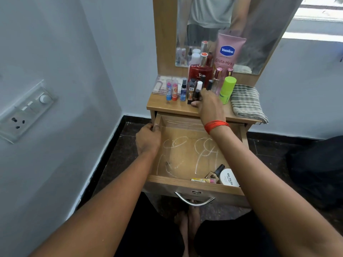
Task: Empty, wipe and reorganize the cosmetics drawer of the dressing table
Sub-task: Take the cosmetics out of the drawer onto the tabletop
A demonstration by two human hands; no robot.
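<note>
The wooden drawer (185,182) of the dressing table stands pulled out, its floor marked with white chalky scribbles. In its front right corner lie a white nail polish remover jar (229,178), a dark-capped nail polish bottle (216,171) and a small yellow-pink tube (203,180). My left hand (147,139) grips the drawer's left wall. My right hand (208,104) is on the tabletop (159,105), fingers around a small dark bottle (196,95) among the cosmetics. A checked cloth (246,102) lies folded on the right of the tabletop.
Several bottles stand on the tabletop: a red perfume bottle (200,72), a pink Vaseline tube (227,51), a green stick (227,89), lip balms (171,89), a clear palette (161,85). Behind is a mirror (259,34). A wall switchboard (24,110) is at left, and a dark bag (315,173) at right.
</note>
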